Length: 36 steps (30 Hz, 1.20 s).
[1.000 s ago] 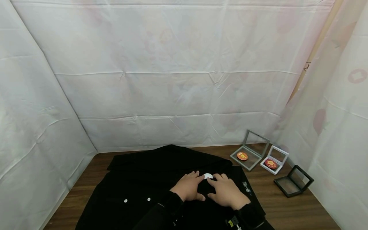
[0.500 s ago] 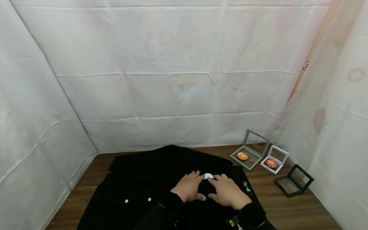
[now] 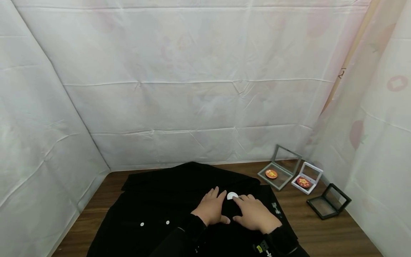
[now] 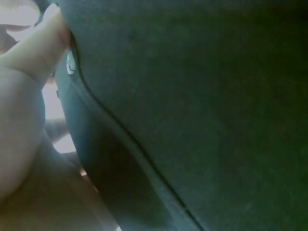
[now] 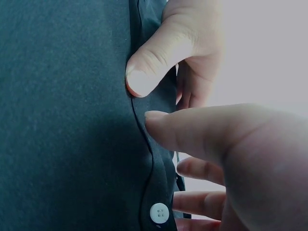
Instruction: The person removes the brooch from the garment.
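A black shirt point(image 3: 154, 203) with small white buttons point(image 3: 167, 222) lies spread in front of me. A round white disc point(image 3: 232, 195), like a badge, rests on its right part. My left hand point(image 3: 210, 206) lies over the cloth left of the disc, fingers extended and thumb spread. Beside it, my right hand point(image 3: 255, 214) has its index fingertip at the disc's lower right edge. In the right wrist view both thumbs are close to the shirt's edge seam, near a four-hole button point(image 5: 159, 213). The left wrist view shows the left hand point(image 4: 24, 120) beside dark fabric.
To the right on the wooden table point(image 3: 324, 239) stand opened display cases. A grey one point(image 3: 282, 177) holds an orange badge point(image 3: 271, 174), and a white one point(image 3: 300, 189) a red badge point(image 3: 303, 182). Nearest is a black case point(image 3: 322, 208). Pale cloth walls point(image 3: 192, 107) enclose the table.
My left fingers have drawn back from the disc and point further up, so more of the disc shows. The right hand has stayed almost in place.
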### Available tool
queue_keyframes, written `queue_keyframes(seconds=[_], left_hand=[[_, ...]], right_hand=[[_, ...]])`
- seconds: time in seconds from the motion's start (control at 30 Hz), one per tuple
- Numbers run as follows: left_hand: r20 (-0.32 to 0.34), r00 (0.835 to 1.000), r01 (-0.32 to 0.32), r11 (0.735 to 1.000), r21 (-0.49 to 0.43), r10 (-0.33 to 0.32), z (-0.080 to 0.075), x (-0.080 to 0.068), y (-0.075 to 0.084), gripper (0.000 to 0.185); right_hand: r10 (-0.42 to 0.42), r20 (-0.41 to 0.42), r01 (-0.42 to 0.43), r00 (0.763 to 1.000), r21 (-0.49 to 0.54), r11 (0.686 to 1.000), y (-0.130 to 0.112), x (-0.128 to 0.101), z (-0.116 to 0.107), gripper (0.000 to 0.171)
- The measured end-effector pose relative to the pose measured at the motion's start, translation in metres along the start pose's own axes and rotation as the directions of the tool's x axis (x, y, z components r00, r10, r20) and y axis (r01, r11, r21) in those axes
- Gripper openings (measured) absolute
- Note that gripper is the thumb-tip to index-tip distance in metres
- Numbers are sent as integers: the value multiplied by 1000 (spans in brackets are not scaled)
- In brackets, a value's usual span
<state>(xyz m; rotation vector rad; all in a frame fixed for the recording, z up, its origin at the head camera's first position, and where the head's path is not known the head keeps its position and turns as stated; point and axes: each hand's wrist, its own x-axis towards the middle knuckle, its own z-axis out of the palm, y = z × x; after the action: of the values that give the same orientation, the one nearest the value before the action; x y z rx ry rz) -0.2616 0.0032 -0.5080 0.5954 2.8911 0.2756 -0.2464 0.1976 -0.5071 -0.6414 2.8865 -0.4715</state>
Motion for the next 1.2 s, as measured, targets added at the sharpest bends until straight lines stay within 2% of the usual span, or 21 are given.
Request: queue_keyframes(seconds=[0.3,0.63,0.9,1.2], left_hand=[[24,999,47,999,5,-47,-1,2,-1,95],[26,999,47,999,-6,-46,-2,2,-3,95],[31,999,36,999,11,-36,-1,4,-3,96],[31,998,61,998,-16,-60,-3,3,-4,99]], right_hand=[[38,-53,-36,998,41,998,4,4,1,65],[61,-67,-56,996,78,995,6,5,2,64],[56,-14,-55,998,98,994,10,5,-8,65],[53,-10,-52,999,88,995,20,34,-24,56]])
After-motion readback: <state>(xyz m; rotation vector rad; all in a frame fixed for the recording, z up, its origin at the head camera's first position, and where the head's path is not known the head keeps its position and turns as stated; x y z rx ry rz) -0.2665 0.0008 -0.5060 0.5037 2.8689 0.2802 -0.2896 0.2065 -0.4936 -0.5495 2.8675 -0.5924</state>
